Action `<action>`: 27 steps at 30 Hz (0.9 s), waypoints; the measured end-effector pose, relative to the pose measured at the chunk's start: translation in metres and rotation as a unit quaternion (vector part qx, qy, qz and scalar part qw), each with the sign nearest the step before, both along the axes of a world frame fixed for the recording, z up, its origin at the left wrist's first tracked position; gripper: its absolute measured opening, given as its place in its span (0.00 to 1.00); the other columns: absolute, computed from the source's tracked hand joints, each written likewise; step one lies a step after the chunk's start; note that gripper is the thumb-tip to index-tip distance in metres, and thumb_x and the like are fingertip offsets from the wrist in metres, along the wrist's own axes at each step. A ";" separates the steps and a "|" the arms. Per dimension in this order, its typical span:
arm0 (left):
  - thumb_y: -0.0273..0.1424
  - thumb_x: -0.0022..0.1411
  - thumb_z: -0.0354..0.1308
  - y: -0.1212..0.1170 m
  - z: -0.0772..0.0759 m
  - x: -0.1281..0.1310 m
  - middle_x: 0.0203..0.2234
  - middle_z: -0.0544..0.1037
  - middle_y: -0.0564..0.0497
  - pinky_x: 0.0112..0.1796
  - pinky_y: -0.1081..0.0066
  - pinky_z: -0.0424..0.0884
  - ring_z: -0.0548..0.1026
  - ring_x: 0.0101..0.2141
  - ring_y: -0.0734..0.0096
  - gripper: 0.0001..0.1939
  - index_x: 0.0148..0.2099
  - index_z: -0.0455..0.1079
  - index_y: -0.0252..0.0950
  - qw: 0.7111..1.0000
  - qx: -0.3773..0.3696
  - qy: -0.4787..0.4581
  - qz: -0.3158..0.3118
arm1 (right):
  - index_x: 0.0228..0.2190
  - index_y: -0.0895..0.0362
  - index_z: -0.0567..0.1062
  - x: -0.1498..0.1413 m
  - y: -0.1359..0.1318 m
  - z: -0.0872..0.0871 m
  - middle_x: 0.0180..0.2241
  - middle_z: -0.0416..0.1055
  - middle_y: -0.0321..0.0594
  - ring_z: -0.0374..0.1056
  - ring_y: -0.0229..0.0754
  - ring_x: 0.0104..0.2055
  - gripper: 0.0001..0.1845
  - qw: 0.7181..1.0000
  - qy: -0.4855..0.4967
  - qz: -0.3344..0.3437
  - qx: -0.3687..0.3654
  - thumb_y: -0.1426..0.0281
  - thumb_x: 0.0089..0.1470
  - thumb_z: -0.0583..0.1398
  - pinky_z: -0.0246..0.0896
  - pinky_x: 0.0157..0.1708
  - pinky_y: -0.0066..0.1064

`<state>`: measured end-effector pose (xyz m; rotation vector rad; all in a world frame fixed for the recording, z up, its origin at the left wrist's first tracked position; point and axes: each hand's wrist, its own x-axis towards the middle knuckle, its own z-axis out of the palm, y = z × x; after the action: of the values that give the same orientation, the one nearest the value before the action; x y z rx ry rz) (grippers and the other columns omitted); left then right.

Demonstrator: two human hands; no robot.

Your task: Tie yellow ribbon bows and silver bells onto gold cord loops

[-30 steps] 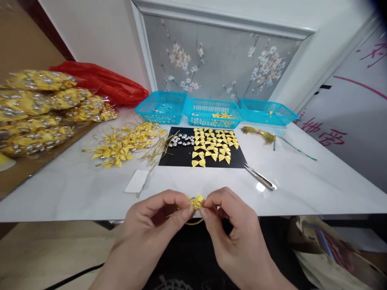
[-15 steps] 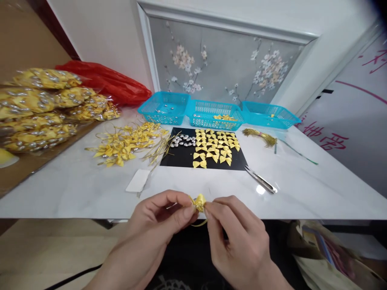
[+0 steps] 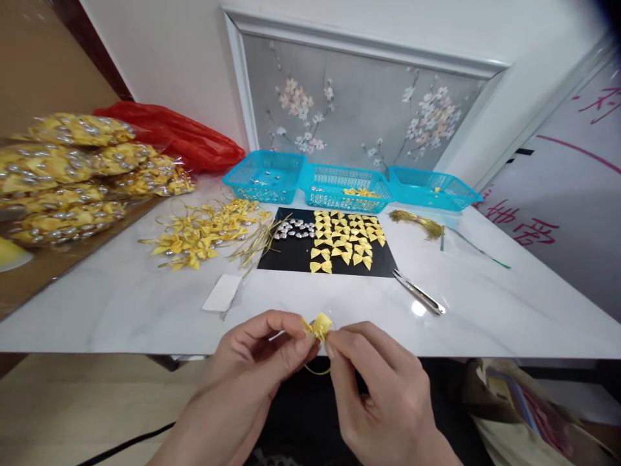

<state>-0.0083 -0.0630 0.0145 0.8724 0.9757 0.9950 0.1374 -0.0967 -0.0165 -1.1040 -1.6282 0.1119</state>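
Note:
My left hand [image 3: 257, 366] pinches a small yellow ribbon bow [image 3: 321, 324] between thumb and forefinger, just over the table's front edge. Close against the bow's right side, the thumb and forefinger of my right hand [image 3: 383, 385] are pressed together on a thin gold cord. Below the bow, that gold cord [image 3: 317, 373] hangs in a loop between both hands. The fingertips partly cover the bow's middle. Beyond the hands, a black mat [image 3: 286, 260] carries rows of similar yellow bows [image 3: 341, 248] and a cluster of silver beads [image 3: 294, 228].
Finished-looking yellow bows with beads [image 3: 194, 236] are heaped at left, near gold cords [image 3: 255, 243] and a white card [image 3: 222, 292]. Metal snips [image 3: 418, 292] and a gold cord bundle [image 3: 420, 223] lie right. Blue baskets [image 3: 347, 202] line the back; bagged bows [image 3: 63, 165] are stacked far left.
The bow has turned slightly in my fingers, so its right loop shows more openly. My right hand has shifted slightly lower, and the cord loop hangs a little lower. The view tilted slightly.

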 end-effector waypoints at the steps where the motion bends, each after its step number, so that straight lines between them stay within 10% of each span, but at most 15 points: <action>1: 0.29 0.51 0.72 0.000 0.000 0.000 0.25 0.78 0.56 0.34 0.79 0.71 0.73 0.30 0.74 0.05 0.28 0.78 0.38 1.000 0.009 0.010 0.004 | 0.35 0.60 0.75 0.000 0.000 0.000 0.27 0.71 0.42 0.68 0.39 0.28 0.11 1.000 -0.001 0.001 0.000 0.84 0.58 0.55 0.67 0.28 0.30; 11: 0.26 0.55 0.68 0.001 -0.009 -0.005 0.25 0.79 0.57 0.34 0.79 0.72 0.74 0.30 0.72 0.05 0.28 0.79 0.42 0.977 0.163 0.136 0.021 | 0.35 0.62 0.76 0.003 0.000 0.004 0.27 0.72 0.44 0.66 0.40 0.27 0.11 0.997 -0.072 -0.021 0.034 0.86 0.57 0.56 0.66 0.25 0.31; 27: 0.32 0.53 0.70 -0.001 -0.006 -0.006 0.28 0.82 0.55 0.36 0.77 0.73 0.76 0.31 0.71 0.02 0.32 0.81 0.41 0.996 0.048 0.080 0.009 | 0.42 0.64 0.76 0.009 0.000 0.000 0.31 0.76 0.49 0.70 0.45 0.32 0.10 0.967 -0.196 -0.085 0.136 0.83 0.58 0.60 0.72 0.27 0.38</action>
<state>-0.0139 -0.0644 0.0089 1.0385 1.0787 1.0053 0.1460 -0.0967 -0.0162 -1.0898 -1.8193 -0.4564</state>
